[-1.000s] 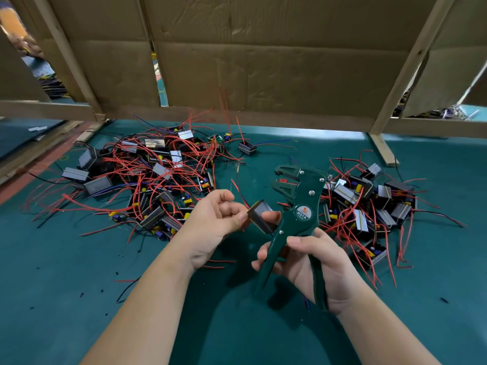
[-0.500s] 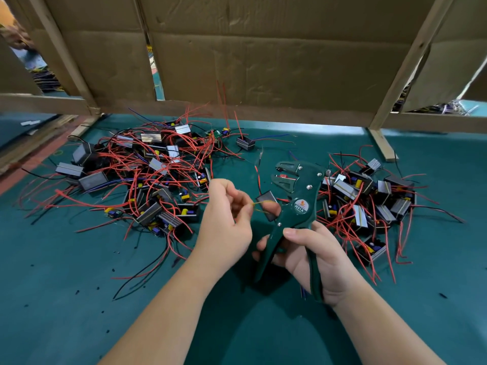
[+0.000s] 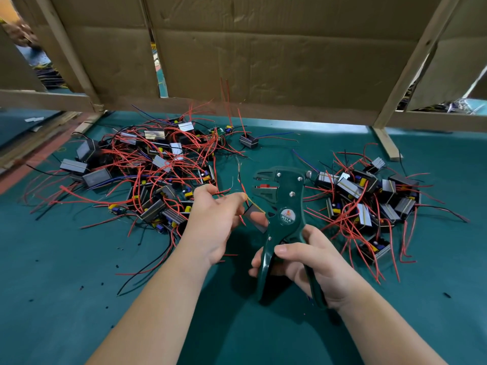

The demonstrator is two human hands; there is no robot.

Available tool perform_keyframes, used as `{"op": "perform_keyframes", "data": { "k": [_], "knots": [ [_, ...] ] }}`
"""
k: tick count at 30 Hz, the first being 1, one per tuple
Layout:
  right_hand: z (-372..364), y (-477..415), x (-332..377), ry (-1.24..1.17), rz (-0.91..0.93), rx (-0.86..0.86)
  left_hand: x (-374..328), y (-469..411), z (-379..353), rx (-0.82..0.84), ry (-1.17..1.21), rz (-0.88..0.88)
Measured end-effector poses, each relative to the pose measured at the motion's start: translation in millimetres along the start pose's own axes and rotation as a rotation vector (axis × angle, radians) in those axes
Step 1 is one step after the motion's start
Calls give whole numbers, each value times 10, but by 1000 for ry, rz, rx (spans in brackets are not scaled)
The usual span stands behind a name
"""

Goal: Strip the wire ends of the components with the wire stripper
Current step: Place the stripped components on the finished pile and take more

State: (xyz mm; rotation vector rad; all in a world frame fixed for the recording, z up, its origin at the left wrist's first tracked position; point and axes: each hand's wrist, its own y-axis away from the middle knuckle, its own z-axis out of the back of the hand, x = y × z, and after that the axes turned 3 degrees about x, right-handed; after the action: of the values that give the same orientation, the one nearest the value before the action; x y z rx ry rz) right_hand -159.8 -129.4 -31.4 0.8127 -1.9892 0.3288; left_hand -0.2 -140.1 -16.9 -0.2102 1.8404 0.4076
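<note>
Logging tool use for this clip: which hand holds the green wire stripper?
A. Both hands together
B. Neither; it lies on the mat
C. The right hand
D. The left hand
C: the right hand wraps the handles of the wire stripper, while the left hand pinches thin wires beside it.

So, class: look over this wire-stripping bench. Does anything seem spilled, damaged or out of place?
Nothing looks damaged. Small dark flecks dot the green mat, perhaps stripped insulation. One component sits alone between the two tangled piles. The right hand holds the wire stripper.
</note>
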Motion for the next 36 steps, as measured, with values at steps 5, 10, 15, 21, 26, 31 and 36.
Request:
{"op": "perform_keyframes", "data": {
  "k": [5, 10, 15, 21, 26, 31, 36],
  "knots": [
    [-4, -13, 58, -169, 64, 32, 80, 34, -35, 3, -221, -203],
    [10, 13, 117, -213, 90, 78, 108, 79, -105, 50, -172, -293],
    [38, 31, 157, -236, 101, 53, 146, 94, -132, 102, -88, -345],
    [49, 54, 171, -285, 106, 69, 168, 55, -96, 187, -95, -387],
    [41, 68, 189, -309, 122, 82, 178, 64, -87, 264, -160, -482],
    [60, 85, 214, -342, 127, 90, 168, 65, -36, 395, -223, -504],
    [59, 82, 199, -356, 114, 84, 201, 67, -73, 395, -281, -451]
  ]
}}
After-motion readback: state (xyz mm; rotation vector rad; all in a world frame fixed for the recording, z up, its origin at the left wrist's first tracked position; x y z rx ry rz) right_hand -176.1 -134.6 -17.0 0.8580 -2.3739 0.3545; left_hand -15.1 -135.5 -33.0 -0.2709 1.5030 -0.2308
